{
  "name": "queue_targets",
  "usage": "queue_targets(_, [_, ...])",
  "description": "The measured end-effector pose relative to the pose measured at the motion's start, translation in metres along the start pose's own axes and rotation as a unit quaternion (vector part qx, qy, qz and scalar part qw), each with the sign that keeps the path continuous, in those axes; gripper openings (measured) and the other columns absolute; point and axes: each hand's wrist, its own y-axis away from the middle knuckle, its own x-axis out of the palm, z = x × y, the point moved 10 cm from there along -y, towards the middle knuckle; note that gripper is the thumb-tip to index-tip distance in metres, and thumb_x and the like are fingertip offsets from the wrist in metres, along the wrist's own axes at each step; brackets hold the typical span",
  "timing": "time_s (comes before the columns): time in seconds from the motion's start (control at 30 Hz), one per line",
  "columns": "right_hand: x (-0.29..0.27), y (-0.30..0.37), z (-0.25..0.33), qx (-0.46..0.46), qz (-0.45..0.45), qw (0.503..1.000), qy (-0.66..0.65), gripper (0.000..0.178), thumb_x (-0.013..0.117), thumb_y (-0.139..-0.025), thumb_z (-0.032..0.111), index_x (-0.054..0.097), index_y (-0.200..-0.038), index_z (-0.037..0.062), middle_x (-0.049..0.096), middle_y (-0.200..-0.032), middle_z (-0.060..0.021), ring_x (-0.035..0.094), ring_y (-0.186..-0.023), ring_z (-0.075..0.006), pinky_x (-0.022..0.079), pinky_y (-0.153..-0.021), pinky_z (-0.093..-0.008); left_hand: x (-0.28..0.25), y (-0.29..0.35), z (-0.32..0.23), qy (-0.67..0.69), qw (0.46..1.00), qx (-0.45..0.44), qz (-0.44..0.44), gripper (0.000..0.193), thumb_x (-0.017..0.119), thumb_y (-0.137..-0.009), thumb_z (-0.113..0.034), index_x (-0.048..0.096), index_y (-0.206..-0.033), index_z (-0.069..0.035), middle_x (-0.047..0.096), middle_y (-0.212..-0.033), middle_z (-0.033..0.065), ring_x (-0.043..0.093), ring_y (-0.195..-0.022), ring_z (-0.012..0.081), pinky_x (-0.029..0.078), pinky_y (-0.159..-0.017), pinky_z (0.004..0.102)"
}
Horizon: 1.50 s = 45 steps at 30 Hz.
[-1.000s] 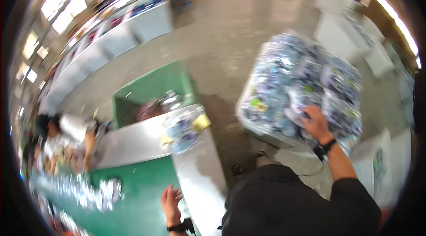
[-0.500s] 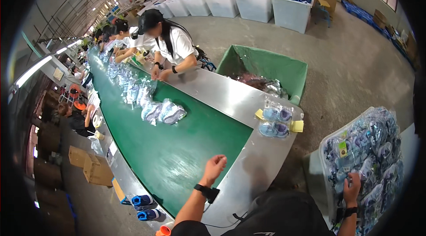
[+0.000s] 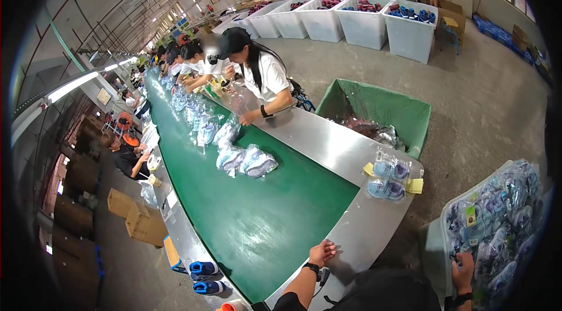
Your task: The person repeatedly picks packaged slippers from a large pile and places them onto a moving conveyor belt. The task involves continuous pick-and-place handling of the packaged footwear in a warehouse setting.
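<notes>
My right hand point(image 3: 462, 270) grips a large clear bag packed with bagged light-blue shoes point(image 3: 497, 223) at the lower right, beside the line's end. My left hand point(image 3: 321, 252), with a black watch on the wrist, rests with curled fingers on the steel rim point(image 3: 351, 229) of the green conveyor belt point(image 3: 252, 217) and holds nothing. A bagged pair of blue shoes with yellow tags point(image 3: 386, 179) lies on the steel end plate, apart from both hands.
Bagged shoes point(image 3: 246, 162) lie further up the belt. A person in a white shirt and black cap point(image 3: 263, 77) works at the far side, others behind. A green-lined bin point(image 3: 380, 112) stands past the end plate. White tubs point(image 3: 363, 18), blue shoes point(image 3: 202, 276), cardboard boxes point(image 3: 137, 217).
The view has swung from the floor and the bag toward the conveyor line. The bag now sits at the lower right. My left hand stays on the steel rim, its fingers more curled.
</notes>
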Motion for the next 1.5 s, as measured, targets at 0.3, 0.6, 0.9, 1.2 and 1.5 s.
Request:
queue_targets(0.3, [0.002, 0.018, -0.009, 0.066, -0.003, 0.997, -0.030, 0.027, 0.070, -0.076, 0.000, 0.064, -0.102, -0.0016, 0.060, -0.094, -0.0178, 0.062, -0.090, -0.0374, 0.050, -0.081, -0.0438, 0.000, -0.007, -0.001, -0.020, 0.999, -0.023, 0.034, 0.037, 0.056, -0.110, -0.040, 0.070, -0.113, -0.006, 0.079, -0.096, 0.0059, 0.076, -0.076, 0.0206, 0.062, -0.067, 0.0317])
queue_targets(0.6, [0.014, 0.028, -0.010, 0.060, 0.035, 0.998, 0.000, 0.025, 0.070, -0.073, 0.001, 0.062, -0.097, 0.0008, 0.056, -0.088, -0.0159, 0.058, -0.082, -0.0367, 0.046, -0.078, -0.0434, 0.002, 0.000, -0.005, -0.026, 0.999, -0.027, 0.035, 0.037, 0.054, -0.111, -0.039, 0.069, -0.114, -0.005, 0.078, -0.096, 0.0059, 0.075, -0.074, 0.0204, 0.063, -0.068, 0.0329])
queue_targets(0.9, [0.023, 0.043, -0.026, 0.048, 0.059, 0.997, 0.012, 0.025, 0.071, -0.073, 0.004, 0.060, -0.095, 0.0019, 0.056, -0.086, -0.0152, 0.057, -0.080, -0.0352, 0.045, -0.074, -0.0433, 0.003, 0.002, -0.005, -0.020, 0.998, -0.026, 0.048, 0.038, 0.052, -0.112, -0.039, 0.070, -0.118, -0.006, 0.079, -0.098, 0.0054, 0.075, -0.077, 0.0188, 0.062, -0.069, 0.0317])
queue_targets(1.2, [0.025, 0.053, -0.032, 0.047, 0.054, 0.997, -0.007, 0.030, 0.074, -0.071, 0.000, 0.062, -0.099, 0.0003, 0.057, -0.088, -0.0149, 0.061, -0.079, -0.0330, 0.048, -0.074, -0.0424, 0.003, 0.000, -0.005, -0.025, 0.998, -0.022, 0.048, 0.039, 0.050, -0.112, -0.040, 0.070, -0.117, -0.007, 0.079, -0.099, 0.0040, 0.075, -0.078, 0.0181, 0.062, -0.069, 0.0306])
queue_targets(1.5, [0.030, 0.025, -0.022, 0.085, 0.189, 0.978, 0.036, 0.035, 0.070, -0.097, 0.023, 0.070, -0.127, 0.0045, 0.071, -0.114, -0.0209, 0.068, -0.101, -0.0404, 0.054, -0.091, -0.0479, 0.002, 0.004, -0.006, -0.033, 0.999, -0.003, 0.011, 0.039, 0.052, -0.111, -0.039, 0.071, -0.117, -0.006, 0.079, -0.100, 0.0048, 0.076, -0.081, 0.0173, 0.062, -0.071, 0.0310])
